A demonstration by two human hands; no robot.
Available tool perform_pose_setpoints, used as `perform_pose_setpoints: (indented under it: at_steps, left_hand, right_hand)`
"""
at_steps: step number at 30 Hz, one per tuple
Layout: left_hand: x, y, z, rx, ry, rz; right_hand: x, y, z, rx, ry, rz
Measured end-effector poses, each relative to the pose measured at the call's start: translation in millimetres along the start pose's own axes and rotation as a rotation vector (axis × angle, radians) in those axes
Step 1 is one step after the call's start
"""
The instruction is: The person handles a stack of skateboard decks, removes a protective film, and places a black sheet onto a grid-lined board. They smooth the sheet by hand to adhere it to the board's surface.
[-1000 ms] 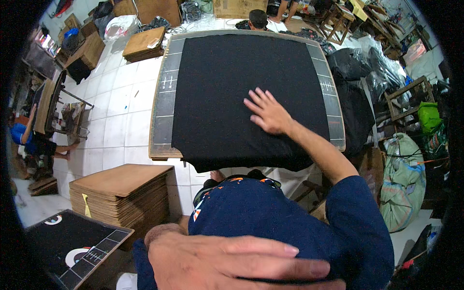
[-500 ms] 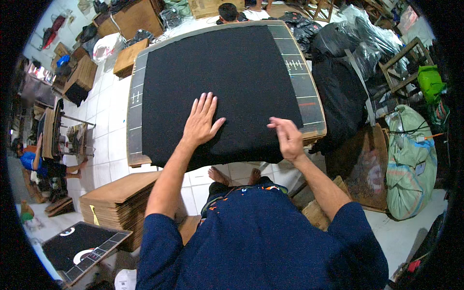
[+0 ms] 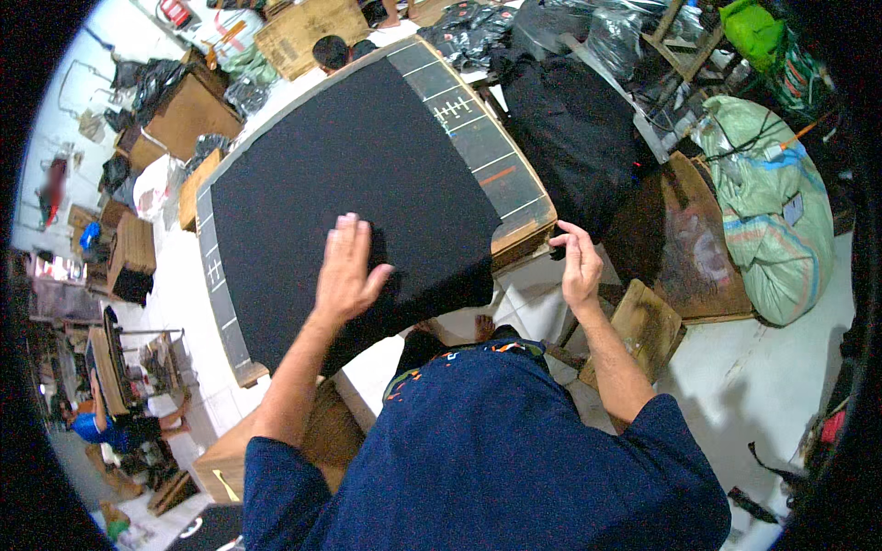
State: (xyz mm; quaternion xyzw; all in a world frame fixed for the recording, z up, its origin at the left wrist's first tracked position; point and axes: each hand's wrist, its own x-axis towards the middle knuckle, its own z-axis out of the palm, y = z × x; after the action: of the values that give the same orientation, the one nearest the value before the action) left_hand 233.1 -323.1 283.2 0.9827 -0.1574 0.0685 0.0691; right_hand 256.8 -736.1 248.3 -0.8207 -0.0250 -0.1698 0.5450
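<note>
A black cloth (image 3: 358, 165) lies spread over a dark board (image 3: 501, 151) with white lines and tick marks along its sides. Its near edge hangs over the board toward me. My left hand (image 3: 347, 275) rests on the near part of the cloth, palm down and fingers straight. Off the board's near right corner is my right hand (image 3: 579, 268), with fingers bent and drawn together. A small dark bit shows below its fingertips; I cannot tell what it is.
Black cloth or bags (image 3: 570, 138) lie right of the board. Farther right stand a stuffed pale green sack (image 3: 776, 216) and a brown panel (image 3: 694, 248). A wooden block (image 3: 643, 321) sits by my right forearm, a stack of boards (image 3: 322, 427) by my left. Another person (image 3: 96, 422) sits far left.
My right hand has moved from the cloth's right side to beyond the board's near right corner. My left hand stays flat on the cloth, nearer its near edge. The view has turned right.
</note>
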Motion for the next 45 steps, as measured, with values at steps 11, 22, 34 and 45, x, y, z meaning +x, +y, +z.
perform_pose_setpoints:
  at_steps: [11, 22, 34, 45]
  left_hand:
    - [36, 50, 15, -0.530, 0.160, 0.568]
    - [39, 54, 36, -0.433, -0.172, 0.797]
    - [-31, -43, -11, -0.145, -0.134, 0.029]
    - [-39, -40, -12, -0.314, -0.185, -0.133]
  right_hand:
    - [5, -39, 35, -0.074, 0.069, 0.010]
    - [66, -50, 130, -0.687, -0.080, -0.374]
    - [136, -70, 243, -0.669, -0.529, -0.548]
    - [328, -88, 484, -0.735, -0.705, -0.902]
